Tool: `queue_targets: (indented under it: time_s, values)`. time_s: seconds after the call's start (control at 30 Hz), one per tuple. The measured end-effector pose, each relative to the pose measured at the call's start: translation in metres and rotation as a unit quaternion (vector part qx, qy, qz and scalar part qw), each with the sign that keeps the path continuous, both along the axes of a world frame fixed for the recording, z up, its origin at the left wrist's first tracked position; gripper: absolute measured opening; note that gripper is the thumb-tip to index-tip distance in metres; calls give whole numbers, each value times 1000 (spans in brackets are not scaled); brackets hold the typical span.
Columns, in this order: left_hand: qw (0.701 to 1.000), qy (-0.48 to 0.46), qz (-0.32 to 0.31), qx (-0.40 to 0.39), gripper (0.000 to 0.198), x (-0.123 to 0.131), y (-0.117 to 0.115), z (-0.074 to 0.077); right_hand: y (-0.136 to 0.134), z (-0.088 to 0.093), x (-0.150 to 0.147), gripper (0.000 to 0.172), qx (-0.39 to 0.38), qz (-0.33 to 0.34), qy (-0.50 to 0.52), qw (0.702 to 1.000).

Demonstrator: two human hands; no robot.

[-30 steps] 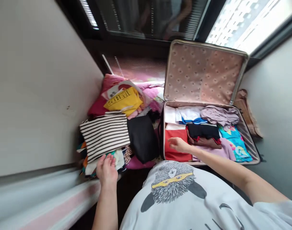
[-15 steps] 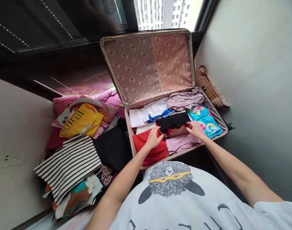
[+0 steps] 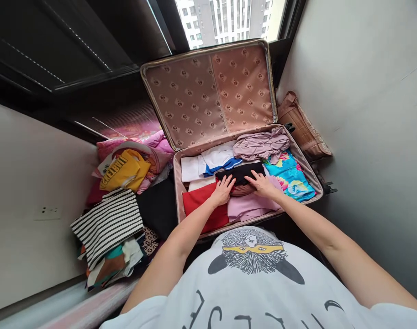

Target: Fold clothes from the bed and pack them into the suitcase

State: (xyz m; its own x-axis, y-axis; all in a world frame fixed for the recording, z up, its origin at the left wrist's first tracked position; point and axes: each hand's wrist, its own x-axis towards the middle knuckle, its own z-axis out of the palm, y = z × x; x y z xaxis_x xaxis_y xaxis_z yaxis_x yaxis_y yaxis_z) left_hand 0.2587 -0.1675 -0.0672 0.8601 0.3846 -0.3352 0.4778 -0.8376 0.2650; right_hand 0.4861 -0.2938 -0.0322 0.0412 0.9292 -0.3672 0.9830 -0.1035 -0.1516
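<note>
An open suitcase (image 3: 178,201) with a patterned pink lining holds folded clothes. Both my hands rest on a folded black garment (image 3: 239,172) in its middle, fingers spread. My left hand (image 3: 223,190) lies at the garment's left end, beside folded red cloth (image 3: 197,203). At the right end is my right hand (image 3: 262,184), above pink folded cloth (image 3: 251,208). Between the hands a brownish ribbed piece (image 3: 240,190) shows below the black. Farther back lie white and blue clothes (image 3: 220,159), a crumpled mauve garment (image 3: 261,145) and a blue floral one (image 3: 290,176).
Left of the suitcase is a heap with a striped garment (image 3: 108,224), a yellow garment (image 3: 129,171) and black cloth (image 3: 158,205). A brown quilted bag (image 3: 302,128) leans against the right wall. The raised lid (image 3: 211,96) stands before the window.
My fingers have gone from gripping the edges of the black garment to lying spread on top of it. My right hand has moved left, closer to my left hand. The camera view has shifted slightly.
</note>
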Motion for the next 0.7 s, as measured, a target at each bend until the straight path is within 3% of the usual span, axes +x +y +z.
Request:
queue_targets:
  time_s: [0.2,0.33,0.5,0.6,0.7]
  values:
    - [997,32,43,48,98,17,-21,10,12,19,-18,66,20,-9,-87,996]
    - [994,-37,92,40,79,24,-23,21,34,55,-21,40,27,43,-103,993]
    - [964,-185,140,-132,59,1,6,61,75,136,-30,28,33,84,-88,992]
    - [912,-292,138,-252,55,-37,18,91,95,184,-49,29,-1,120,-82,989]
    - [855,-338,119,-374,62,-86,19,117,118,217,-83,34,-52,209,-64,974]
